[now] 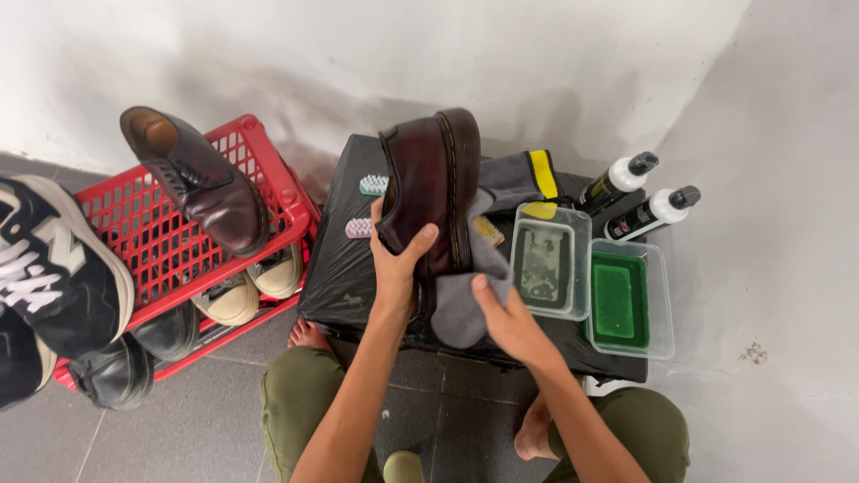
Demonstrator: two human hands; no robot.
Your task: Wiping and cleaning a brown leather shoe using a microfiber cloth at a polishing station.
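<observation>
Left hand [396,268] fingers clamping the shoe [428,192] heel; it's looking heavy, stiff, glossy-slick. Right hand [503,313] fingers pinching soft cloth [461,309] at 5 o'clock.

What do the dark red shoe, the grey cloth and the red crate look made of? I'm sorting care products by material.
Shoe: looks like polished leather, glossy burgundy, with a thick rubbery-looking sole. Grey cloth: soft, matte, drapes in folds, perhaps microfibre. Red crate: moulded plastic lattice. The left hand holds the shoe; the right hand holds the cloth.
</observation>
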